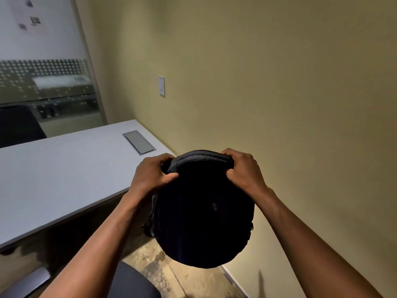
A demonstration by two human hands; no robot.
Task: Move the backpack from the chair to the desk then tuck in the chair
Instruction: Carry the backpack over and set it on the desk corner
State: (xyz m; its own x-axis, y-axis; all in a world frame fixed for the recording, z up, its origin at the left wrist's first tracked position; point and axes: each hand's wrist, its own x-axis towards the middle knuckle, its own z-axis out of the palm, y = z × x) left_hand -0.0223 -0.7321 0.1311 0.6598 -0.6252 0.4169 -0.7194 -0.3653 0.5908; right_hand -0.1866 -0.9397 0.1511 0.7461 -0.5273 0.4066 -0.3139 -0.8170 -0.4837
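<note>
Backpack [204, 222]: black, held in the air, clear of both the chair [131, 282] and the table [64, 168]. It hangs off the table's near right corner, above the floor [193, 280] and close to the wall [279, 93]. No contact with the table visible.

Left hand [152, 175]: grip closed on the left end of the padded top handle [199, 161], fingers curled over it, thumb pressed against the bag's top.

Right hand [242, 166]: grip closed on the right end of the same handle, fingers wrapped over and under. Both forearms are bare and reach forward from the bottom of the view.

Handle: arched between the two hands, stitching faintly visible. The rest of the bag is too dark to make out pockets or zips; some strap hardware shows at its left edge.

Chair: dark seat at bottom centre, below and nearer than the bag; a grey armrest [28, 282] at bottom left. It stands out from the table, not tucked in.

Table: white top, with a grey rectangular cable hatch [139, 142] near the far right edge.

Background: light switch plate [161, 86] on the wall; glass partition [43, 61] at upper left; a second dark chair back [19, 125] beyond the table.
</note>
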